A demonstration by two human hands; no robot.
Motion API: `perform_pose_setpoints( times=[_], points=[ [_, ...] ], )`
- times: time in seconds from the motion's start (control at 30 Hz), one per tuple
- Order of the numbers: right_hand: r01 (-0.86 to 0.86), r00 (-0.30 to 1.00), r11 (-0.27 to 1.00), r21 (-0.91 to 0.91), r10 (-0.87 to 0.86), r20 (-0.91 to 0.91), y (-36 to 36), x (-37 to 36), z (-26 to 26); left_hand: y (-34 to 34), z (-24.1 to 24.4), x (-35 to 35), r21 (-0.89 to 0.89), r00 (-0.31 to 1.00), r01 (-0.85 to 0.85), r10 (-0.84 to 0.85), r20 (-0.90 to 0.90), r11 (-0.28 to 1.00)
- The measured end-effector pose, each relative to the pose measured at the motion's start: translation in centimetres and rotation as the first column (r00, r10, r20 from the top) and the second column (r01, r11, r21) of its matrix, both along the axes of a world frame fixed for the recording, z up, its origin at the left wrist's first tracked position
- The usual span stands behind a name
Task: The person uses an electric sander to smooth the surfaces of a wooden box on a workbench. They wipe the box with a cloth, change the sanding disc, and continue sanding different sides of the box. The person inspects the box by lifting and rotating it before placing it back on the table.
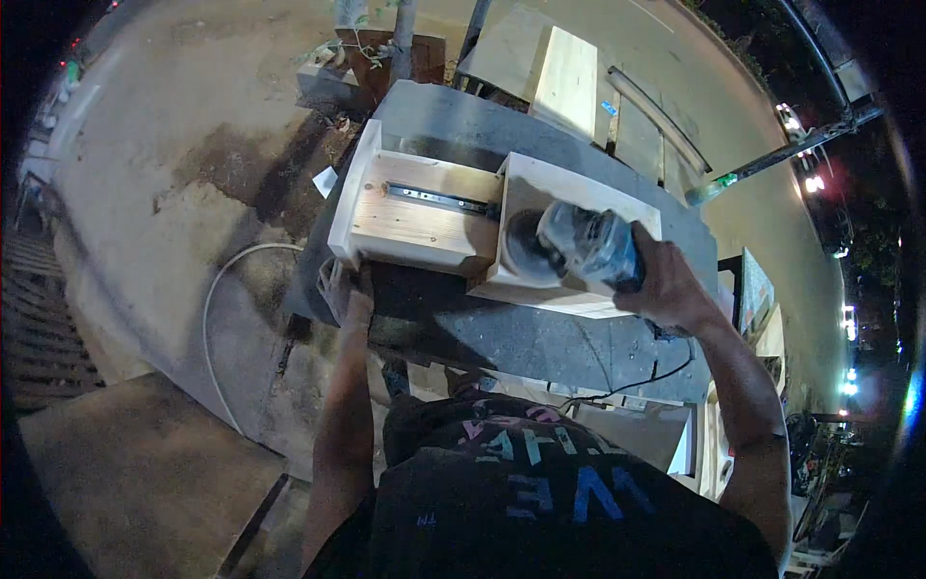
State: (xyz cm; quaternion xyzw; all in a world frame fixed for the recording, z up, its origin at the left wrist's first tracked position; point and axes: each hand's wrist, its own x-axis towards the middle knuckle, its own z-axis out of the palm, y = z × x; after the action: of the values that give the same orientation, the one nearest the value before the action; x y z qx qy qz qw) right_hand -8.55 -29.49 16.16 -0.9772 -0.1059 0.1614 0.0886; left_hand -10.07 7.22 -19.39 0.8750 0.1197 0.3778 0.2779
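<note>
My right hand (669, 286) grips the body of an angle grinder (589, 239). Its round disc (534, 242) lies over the side panel of a pale wooden box (579, 184) and looks blurred. From the box's left end extends a wooden drawer (427, 228), with a metal drawer slide (438, 199) along its upward-facing side. At the drawer's left end stands the drawer front (356, 192). My left hand (346, 289) holds the near end of that front, its fingers partly in shadow.
Everything rests on a grey worktable (434, 311). A black power cord (636, 387) hangs off the near edge at right. On the left, a pale hose or cable (210, 318) curves over the ground. Beyond the table lie a wooden panel (568, 79) and a long metal bar (658, 116).
</note>
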Motion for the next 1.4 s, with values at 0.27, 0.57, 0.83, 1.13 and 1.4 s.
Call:
perform_pose_setpoints(
  times=[0.27, 0.57, 0.83, 1.13, 1.4],
  points=[
    [-0.041, 0.997, 0.998, -0.057, 0.045, 0.063, 0.1, 0.7, -0.9, 0.0, 0.8, 0.1, 0.039, 0.972, 0.037, -0.027, -0.234, 0.999],
    [-0.028, 0.996, 0.990, -0.139, 0.039, 0.077, -1.1, 0.0, -0.7, -0.4, 1.9, 0.0, -0.009, 0.978, 0.035, -0.036, -0.207, 0.999],
    [-0.102, 0.993, 0.980, -0.170, 0.111, 0.045, -0.2, -0.4, -0.8, 0.1, 0.6, 0.0, -0.010, 0.987, 0.011, -0.013, -0.158, 1.000],
    [0.018, 0.982, 0.991, -0.136, 0.008, 0.188, -2.0, 5.1, -1.3, 0.1, 0.4, 0.1, -0.046, 0.987, 0.025, -0.032, -0.159, 0.999],
    [-0.128, 0.982, 0.979, -0.156, 0.148, 0.119, -0.5, 3.2, -2.1, 0.1, 1.1, 0.0, -0.067, 0.977, 0.020, -0.034, -0.210, 0.998]
  ],
)
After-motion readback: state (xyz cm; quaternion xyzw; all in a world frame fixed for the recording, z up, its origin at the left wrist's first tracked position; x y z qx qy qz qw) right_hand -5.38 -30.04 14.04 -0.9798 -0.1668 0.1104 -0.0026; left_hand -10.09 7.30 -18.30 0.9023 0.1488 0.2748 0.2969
